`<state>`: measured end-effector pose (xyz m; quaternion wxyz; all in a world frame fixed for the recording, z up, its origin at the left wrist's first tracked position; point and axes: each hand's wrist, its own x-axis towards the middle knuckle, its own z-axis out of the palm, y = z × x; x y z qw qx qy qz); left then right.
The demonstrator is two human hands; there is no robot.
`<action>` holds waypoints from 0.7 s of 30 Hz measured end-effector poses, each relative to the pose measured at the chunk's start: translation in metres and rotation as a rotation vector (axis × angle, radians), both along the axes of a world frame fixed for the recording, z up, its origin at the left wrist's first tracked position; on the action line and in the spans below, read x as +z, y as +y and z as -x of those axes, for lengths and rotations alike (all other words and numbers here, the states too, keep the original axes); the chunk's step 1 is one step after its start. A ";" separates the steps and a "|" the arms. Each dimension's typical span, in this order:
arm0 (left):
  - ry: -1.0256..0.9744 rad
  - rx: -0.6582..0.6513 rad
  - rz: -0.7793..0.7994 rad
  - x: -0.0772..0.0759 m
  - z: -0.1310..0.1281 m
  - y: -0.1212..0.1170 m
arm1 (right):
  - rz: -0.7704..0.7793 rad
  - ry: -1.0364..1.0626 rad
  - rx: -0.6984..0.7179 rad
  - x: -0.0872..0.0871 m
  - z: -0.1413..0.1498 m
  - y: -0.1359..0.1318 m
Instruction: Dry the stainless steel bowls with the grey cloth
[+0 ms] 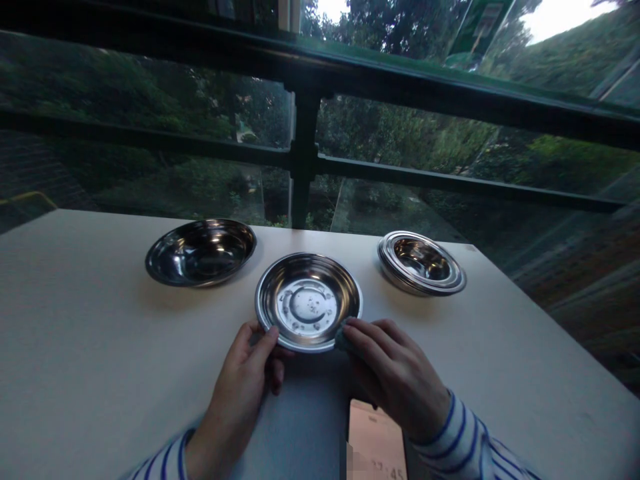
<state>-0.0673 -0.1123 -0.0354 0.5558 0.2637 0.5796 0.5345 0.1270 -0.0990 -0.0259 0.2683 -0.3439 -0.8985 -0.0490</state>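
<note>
A shiny metal bowl [307,303] with marks on its flat bottom is held in front of me, its inside facing up and towards me. My left hand [245,373] grips its lower left rim, thumb on top and fingers underneath. At the lower right rim, my right hand [395,370] pinches a small greenish cloth [344,335] and presses it against the edge. Most of the cloth is hidden under the fingers.
A larger metal bowl [200,253] sits at the back left of the white table [100,347]. Stacked metal bowls [423,263] stand at the back right. A lit phone [376,440] lies below my right hand. Dark-framed windows rise beyond the table's far edge.
</note>
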 end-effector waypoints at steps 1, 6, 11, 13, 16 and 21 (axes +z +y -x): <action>0.004 0.009 -0.005 0.000 0.000 0.000 | 0.000 0.001 0.014 0.000 0.001 -0.001; 0.051 -0.001 0.016 -0.003 -0.001 0.001 | 0.037 0.005 0.056 0.001 0.007 -0.005; 0.036 -0.004 0.045 -0.003 -0.003 0.000 | 0.026 0.015 0.041 0.001 0.009 -0.008; 0.009 -0.026 0.055 -0.002 -0.003 -0.001 | 0.015 0.007 0.075 0.001 0.014 -0.011; 0.001 -0.037 0.039 -0.002 -0.003 -0.001 | 0.005 -0.005 0.100 0.000 0.015 -0.013; 0.028 -0.034 0.041 -0.003 -0.001 0.001 | 0.056 -0.015 0.018 0.002 -0.002 -0.003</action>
